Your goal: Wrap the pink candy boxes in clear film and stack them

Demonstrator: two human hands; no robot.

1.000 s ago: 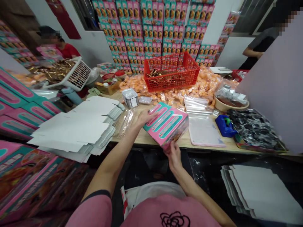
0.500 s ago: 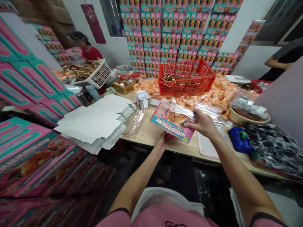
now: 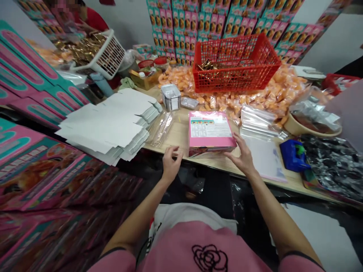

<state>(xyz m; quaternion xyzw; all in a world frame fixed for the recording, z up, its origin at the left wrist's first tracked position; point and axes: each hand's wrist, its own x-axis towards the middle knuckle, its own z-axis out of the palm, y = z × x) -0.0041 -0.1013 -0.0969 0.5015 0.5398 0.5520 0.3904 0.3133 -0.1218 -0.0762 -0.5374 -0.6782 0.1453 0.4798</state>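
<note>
A pink printed cardboard box lies on the wooden table in front of me, with a white text panel on its top face. Beside its right front corner is my right hand, open, thumb and fingers spread and holding nothing. My left hand is at the table's front edge, left of the box and apart from it. Its fingers are loosely bent with a gap to the thumb, and nothing shows in them. Clear plastic sleeves lie on the table between the box and a stack of flat white cartons.
Behind the box, a red basket with gold-coloured pieces stands among bagged orange pieces. A metal tin is nearby. At right are a blue tape dispenser and black bagged items. Printed boxes are stacked left. Another person works back left.
The box, held in both hands before, now rests on the table with its text-panel face up. Both hands have let go and drawn apart. My view has tilted down.
</note>
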